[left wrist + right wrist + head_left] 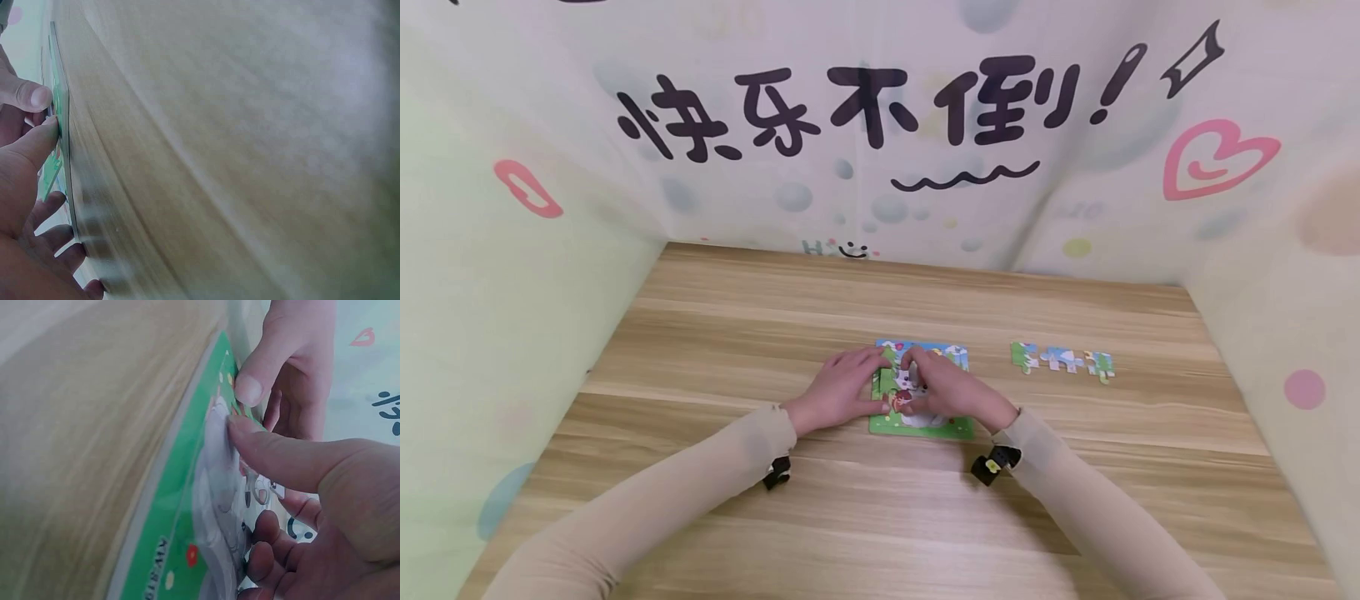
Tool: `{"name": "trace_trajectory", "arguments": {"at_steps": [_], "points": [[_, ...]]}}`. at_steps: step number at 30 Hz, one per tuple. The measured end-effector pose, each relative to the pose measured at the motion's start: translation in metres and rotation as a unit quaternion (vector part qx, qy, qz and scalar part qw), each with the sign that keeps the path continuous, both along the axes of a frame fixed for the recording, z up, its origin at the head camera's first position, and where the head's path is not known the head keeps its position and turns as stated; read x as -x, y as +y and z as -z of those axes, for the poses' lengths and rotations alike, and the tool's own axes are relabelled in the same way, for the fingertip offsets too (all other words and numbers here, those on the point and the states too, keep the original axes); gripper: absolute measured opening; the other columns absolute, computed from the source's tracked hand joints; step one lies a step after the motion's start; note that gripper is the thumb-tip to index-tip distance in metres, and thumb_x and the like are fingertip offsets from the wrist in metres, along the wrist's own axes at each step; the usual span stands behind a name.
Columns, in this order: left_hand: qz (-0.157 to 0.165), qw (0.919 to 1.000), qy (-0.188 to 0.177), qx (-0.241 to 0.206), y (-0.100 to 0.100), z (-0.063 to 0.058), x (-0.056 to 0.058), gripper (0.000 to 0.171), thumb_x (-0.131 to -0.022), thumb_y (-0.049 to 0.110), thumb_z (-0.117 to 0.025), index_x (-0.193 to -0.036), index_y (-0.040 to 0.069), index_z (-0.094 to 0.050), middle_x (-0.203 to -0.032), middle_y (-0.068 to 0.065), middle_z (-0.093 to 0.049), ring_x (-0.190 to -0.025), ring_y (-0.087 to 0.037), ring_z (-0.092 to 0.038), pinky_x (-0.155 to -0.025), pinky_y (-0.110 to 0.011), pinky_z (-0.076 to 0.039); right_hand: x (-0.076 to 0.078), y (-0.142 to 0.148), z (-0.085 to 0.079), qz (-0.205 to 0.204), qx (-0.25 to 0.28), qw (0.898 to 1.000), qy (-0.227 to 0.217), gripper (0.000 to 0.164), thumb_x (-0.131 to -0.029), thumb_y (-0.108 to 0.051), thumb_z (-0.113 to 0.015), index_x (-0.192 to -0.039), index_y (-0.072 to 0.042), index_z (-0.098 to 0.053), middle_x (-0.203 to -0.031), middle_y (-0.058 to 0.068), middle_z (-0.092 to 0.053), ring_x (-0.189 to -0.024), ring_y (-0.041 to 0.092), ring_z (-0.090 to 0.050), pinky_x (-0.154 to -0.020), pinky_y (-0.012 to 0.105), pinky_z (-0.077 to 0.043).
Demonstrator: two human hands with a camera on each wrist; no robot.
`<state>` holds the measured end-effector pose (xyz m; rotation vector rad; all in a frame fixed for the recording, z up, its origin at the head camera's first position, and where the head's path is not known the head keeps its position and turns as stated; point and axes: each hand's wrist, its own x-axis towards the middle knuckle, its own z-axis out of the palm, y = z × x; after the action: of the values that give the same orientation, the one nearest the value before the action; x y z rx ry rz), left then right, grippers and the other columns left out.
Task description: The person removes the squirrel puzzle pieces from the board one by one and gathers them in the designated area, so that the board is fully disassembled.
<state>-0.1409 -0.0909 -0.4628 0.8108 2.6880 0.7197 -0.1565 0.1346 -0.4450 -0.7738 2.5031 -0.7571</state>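
Note:
A jigsaw puzzle board (925, 432) with a green border, a blue sky and a grey-and-white animal lies flat on the table. At its left side, my left hand (842, 387) rests with fingers spread along the edge and thumb on the picture. My right hand (955, 390) arches over the board's middle, its thumb and fingers curled about a puzzle piece (275, 489) whose raised edge shows in the right wrist view. In the left wrist view, a green piece (50, 172) tilts up from the board. My hands hide much of the picture.
To the right of the board lie several loose puzzle pieces (1062, 359) in a row. The wooden table (775, 308) is bounded by a printed cloth (850, 208) at the back and sides. Each wrist wears a black strapped device.

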Motion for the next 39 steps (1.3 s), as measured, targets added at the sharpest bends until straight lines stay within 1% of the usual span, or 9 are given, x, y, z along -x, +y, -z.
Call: {"name": "trace_trajectory", "arguments": {"at_steps": [5, 8, 12, 15, 18, 22, 29, 35, 39], "points": [[0.001, 1.0, 0.007, 0.003, 0.0, 0.003, 0.001, 0.067, -0.093, 0.038, -0.079, -0.147, 0.009, -0.053, -0.164, -0.018, -0.039, -0.152, -0.037, -0.035, -0.121, -0.064, -0.024, -0.001, 0.002, 0.003, 0.002, 0.008, 1.0, 0.012, 0.053, -0.089, -0.018, -0.085, -0.128, -0.004, -0.052, -0.093, 0.008, -0.057, -0.081, 0.02, -0.052, -0.067, 0.03, -0.047], [0.003, 1.0, 0.007, 0.003, 0.0, 0.003, 0.001, 0.067, -0.093, 0.038, -0.079, -0.147, 0.009, -0.053, -0.164, -0.018, -0.039, -0.152, -0.037, -0.035, -0.121, -0.064, -0.024, -0.002, 0.003, 0.007, 0.005, 0.009, 1.0, 0.028, 0.049, -0.091, -0.018, -0.082, -0.128, -0.005, -0.052, -0.093, 0.007, -0.058, -0.08, 0.019, -0.054, -0.065, 0.029, -0.049], [0.005, 1.0, 0.005, 0.004, 0.001, 0.002, 0.001, 0.067, -0.094, 0.039, -0.078, -0.148, 0.008, -0.052, -0.164, -0.018, -0.039, -0.152, -0.037, -0.035, -0.121, -0.064, -0.024, -0.005, 0.004, 0.01, 0.0, 0.011, 0.998, 0.069, 0.042, -0.095, -0.016, -0.078, -0.127, -0.005, -0.054, -0.099, 0.009, -0.062, -0.084, 0.019, -0.059, -0.067, 0.03, -0.054], [0.005, 1.0, 0.006, 0.004, 0.002, 0.002, 0.001, 0.068, -0.094, 0.039, -0.078, -0.149, 0.007, -0.052, -0.163, -0.018, -0.039, -0.151, -0.036, -0.035, -0.121, -0.064, -0.025, -0.008, 0.004, 0.01, -0.007, 0.006, 0.995, 0.103, 0.04, -0.095, -0.015, -0.078, -0.126, -0.004, -0.054, -0.103, 0.011, -0.063, -0.085, 0.02, -0.06, -0.069, 0.032, -0.054], [0.002, 1.0, 0.005, 0.004, 0.002, 0.002, 0.001, 0.07, -0.094, 0.039, -0.078, -0.15, 0.007, -0.05, -0.164, -0.018, -0.039, -0.152, -0.036, -0.035, -0.122, -0.063, -0.024, -0.011, 0.003, 0.01, -0.011, -0.001, 0.992, 0.129, 0.039, -0.096, -0.016, -0.077, -0.124, -0.004, -0.053, -0.1, 0.008, -0.064, -0.08, 0.017, -0.06, -0.067, 0.032, -0.053], [-0.003, 1.0, 0.002, 0.003, 0.002, 0.001, 0.001, 0.071, -0.094, 0.038, -0.079, -0.15, 0.006, -0.05, -0.164, -0.017, -0.039, -0.152, -0.035, -0.035, -0.122, -0.062, -0.024, -0.012, 0.001, 0.01, -0.017, 0.002, 0.988, 0.15, 0.035, -0.097, -0.015, -0.076, -0.121, -0.005, -0.053, -0.094, 0.004, -0.067, -0.075, 0.013, -0.06, -0.065, 0.03, -0.054], [-0.003, 1.0, 0.0, 0.004, 0.003, 0.001, 0.0, 0.073, -0.093, 0.037, -0.079, -0.151, 0.005, -0.049, -0.164, -0.018, -0.038, -0.152, -0.036, -0.034, -0.122, -0.062, -0.024, -0.011, 0.001, 0.013, -0.007, 0.007, 0.99, 0.139, 0.032, -0.097, -0.015, -0.076, -0.121, -0.006, -0.056, -0.095, 0.0, -0.065, -0.076, 0.011, -0.057, -0.067, 0.025, -0.052], [-0.002, 0.9999, 0.001, 0.013, 0.003, 0.0, -0.001, 0.08, -0.094, 0.038, -0.078, -0.155, 0.001, -0.043, -0.164, -0.018, -0.039, -0.152, -0.036, -0.034, -0.122, -0.062, -0.025, -0.009, 0.001, 0.013, 0.004, 0.005, 0.993, 0.119, 0.035, -0.097, -0.019, -0.077, -0.124, -0.003, -0.063, -0.097, 0.0, -0.068, -0.08, 0.01, -0.059, -0.071, 0.027, -0.054], [0.0, 0.9999, 0.001, 0.016, 0.002, 0.0, -0.002, 0.084, -0.095, 0.038, -0.078, -0.158, 0.0, -0.039, -0.164, -0.019, -0.038, -0.153, -0.036, -0.034, -0.122, -0.062, -0.025, -0.006, 0.001, 0.012, 0.005, 0.007, 0.994, 0.106, 0.037, -0.096, -0.021, -0.078, -0.125, -0.001, -0.066, -0.096, 0.0, -0.067, -0.08, 0.01, -0.058, -0.071, 0.027, -0.053]]}}
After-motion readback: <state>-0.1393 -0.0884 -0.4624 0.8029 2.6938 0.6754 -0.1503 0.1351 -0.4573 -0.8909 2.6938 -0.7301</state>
